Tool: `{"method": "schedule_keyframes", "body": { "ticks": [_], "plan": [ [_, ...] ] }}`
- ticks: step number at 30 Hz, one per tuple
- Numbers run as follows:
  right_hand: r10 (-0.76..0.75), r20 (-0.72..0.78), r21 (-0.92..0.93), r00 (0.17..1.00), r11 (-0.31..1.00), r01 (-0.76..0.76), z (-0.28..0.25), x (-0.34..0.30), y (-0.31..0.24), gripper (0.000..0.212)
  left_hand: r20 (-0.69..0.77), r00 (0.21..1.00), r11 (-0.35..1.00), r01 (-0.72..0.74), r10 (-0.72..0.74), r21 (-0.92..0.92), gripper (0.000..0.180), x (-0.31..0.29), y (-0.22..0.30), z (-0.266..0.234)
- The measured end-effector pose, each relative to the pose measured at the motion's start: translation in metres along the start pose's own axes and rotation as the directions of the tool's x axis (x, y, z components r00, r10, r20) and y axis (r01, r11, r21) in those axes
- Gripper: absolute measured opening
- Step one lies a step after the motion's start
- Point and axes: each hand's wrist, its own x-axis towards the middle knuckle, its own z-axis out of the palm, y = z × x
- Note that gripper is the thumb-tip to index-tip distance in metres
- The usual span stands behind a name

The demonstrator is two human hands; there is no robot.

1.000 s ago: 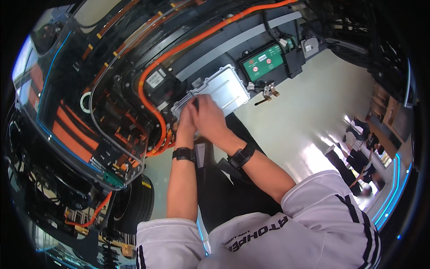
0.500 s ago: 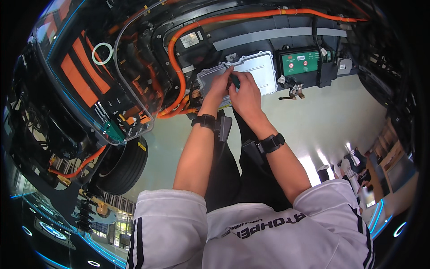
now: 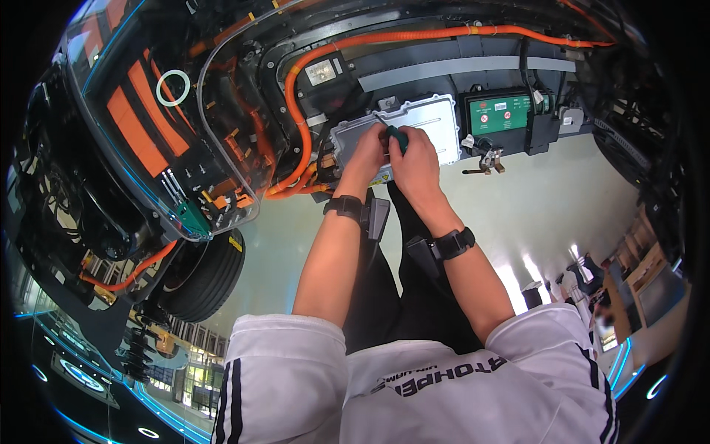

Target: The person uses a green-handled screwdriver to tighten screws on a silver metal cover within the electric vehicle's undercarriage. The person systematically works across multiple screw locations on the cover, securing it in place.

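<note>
A screwdriver with a dark green handle (image 3: 400,138) is gripped in my right hand (image 3: 418,164), its thin shaft slanting up toward the far edge of a silver metal box (image 3: 435,122). My left hand (image 3: 367,154) is beside it over the box, fingers curled in close to the tool. What those left fingers pinch, if anything, is hidden. The box has a flanged rim with bolt lugs, and a yellow warning label (image 3: 381,178) shows on its near side. Whether the screwdriver's tip sits on a fastener is too small to tell.
A thick orange cable (image 3: 297,111) curves past the box's left and along the back. To the right are a green-labelled module (image 3: 499,112) and a metal bracket (image 3: 491,160). Further left stand a clear-edged panel (image 3: 259,194), a green tool holder (image 3: 194,220) and a tire (image 3: 208,277).
Both hands have drawn back slightly from the box's far edge. The screwdriver's shaft and more of its green handle now show. The whole view has shifted a little.
</note>
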Motion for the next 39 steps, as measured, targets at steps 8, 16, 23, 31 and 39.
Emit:
{"method": "schedule_keyframes", "body": {
  "ticks": [8,16,23,31,39],
  "plan": [
    [0.055,0.048,0.115,0.997,0.992,-0.061,-0.001,-0.001,0.002,0.030,0.056,0.997,0.997,0.053,-0.050,-0.061,0.034,0.000,-0.001,0.001],
    [-0.020,0.002,0.022,1.000,1.000,0.020,-0.004,-0.002,0.005,0.035,0.021,1.000,0.993,0.016,-0.019,0.118,0.038,-0.007,0.002,0.009],
    [0.131,0.015,0.023,0.991,0.991,-0.131,-0.006,-0.008,-0.008,0.038,0.010,1.000,0.980,-0.003,0.001,0.200,0.041,-0.001,0.000,0.003],
    [0.048,0.052,0.078,0.998,0.996,-0.051,0.000,-0.013,0.005,0.037,-0.047,0.994,0.959,0.105,-0.096,0.263,0.034,-0.008,0.005,0.004],
    [0.154,0.038,0.023,0.987,0.988,-0.155,0.003,-0.019,0.011,0.042,-0.057,0.995,0.963,0.098,-0.086,0.250,0.033,-0.005,-0.002,-0.001]
  ]
}}
